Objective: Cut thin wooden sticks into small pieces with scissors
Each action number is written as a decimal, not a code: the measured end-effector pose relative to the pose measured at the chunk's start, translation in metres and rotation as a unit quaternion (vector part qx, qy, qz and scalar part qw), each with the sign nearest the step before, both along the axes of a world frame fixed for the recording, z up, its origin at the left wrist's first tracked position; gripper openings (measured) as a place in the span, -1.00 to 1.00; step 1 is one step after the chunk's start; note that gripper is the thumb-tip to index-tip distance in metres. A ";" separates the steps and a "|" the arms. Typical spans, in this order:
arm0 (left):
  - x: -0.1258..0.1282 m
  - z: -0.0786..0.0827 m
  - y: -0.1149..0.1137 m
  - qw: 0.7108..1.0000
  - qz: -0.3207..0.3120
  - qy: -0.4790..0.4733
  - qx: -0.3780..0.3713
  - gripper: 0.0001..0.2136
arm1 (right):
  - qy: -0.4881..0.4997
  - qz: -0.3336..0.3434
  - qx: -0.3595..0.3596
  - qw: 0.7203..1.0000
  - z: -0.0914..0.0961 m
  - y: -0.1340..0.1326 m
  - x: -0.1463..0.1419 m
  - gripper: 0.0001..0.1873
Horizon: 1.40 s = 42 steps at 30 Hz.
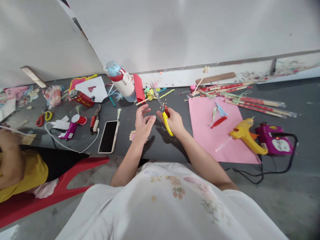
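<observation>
My right hand (pixel 175 121) grips a pair of scissors (pixel 167 123) by its yellow and red handles. The slim metal blades point away and slightly left, over small wooden bits on the dark table. Beside it, my left hand (pixel 144 123) is raised with bent fingers apart and nothing visible in them. A thin wooden stick (pixel 143 101) lies just beyond its fingertips; whether they touch cannot be made out. Beneath the left hand sits a small pale wooden cutout (pixel 132 135), partly covered. Yellow and green fuzzy stems (pixel 151 94) and a red folded card (pixel 139 88) lie behind the blades.
Pink paper (pixel 203 133) at right bears tassels and a yellow glue gun (pixel 246 135), near a purple box (pixel 274 140) with a black cable. Red-wrapped sticks (pixel 225 89) lie behind. Leftward are a phone (pixel 108 136), bottle (pixel 122 83) and can (pixel 82 98). Another person's arm (pixel 11 156) is far left.
</observation>
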<state>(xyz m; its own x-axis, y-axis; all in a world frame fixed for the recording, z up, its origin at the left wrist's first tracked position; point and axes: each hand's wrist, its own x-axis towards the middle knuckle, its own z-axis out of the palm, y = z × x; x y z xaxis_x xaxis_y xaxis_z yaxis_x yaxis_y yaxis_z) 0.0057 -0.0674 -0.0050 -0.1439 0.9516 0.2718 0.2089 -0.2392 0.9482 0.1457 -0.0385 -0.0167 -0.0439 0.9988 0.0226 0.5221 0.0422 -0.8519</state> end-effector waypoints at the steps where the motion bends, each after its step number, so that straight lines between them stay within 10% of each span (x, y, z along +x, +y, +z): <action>1: 0.000 0.000 -0.001 1.000 -0.001 0.005 0.004 -0.55 | -0.002 0.000 -0.002 1.000 0.000 0.000 0.000 -0.59; 18: 0.011 -0.004 -0.010 0.993 -0.062 0.100 0.029 -0.49 | -0.005 -0.004 -0.006 1.000 -0.006 0.003 0.001 -0.59; 24: 0.006 0.002 -0.003 0.996 0.025 -0.079 -0.042 -0.70 | -0.020 -0.010 -0.017 1.000 -0.002 0.003 0.001 -0.56; 32: -0.006 0.029 -0.003 0.923 -0.135 -0.297 -0.202 -0.56 | -0.028 -0.017 -0.014 0.999 -0.002 0.003 0.002 -0.52; 42: -0.007 0.025 -0.004 0.977 -0.095 -0.164 -0.098 -0.61 | -0.051 0.019 -0.010 0.998 -0.002 0.001 0.001 -0.61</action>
<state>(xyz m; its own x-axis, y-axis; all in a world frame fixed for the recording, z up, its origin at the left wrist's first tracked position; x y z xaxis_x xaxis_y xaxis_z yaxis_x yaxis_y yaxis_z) -0.0017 -0.0710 0.0198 -0.0089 0.9987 0.0507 -0.1443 -0.0515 0.9882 0.1463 -0.0370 -0.0190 -0.0820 0.9966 -0.0044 0.6048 0.0462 -0.7951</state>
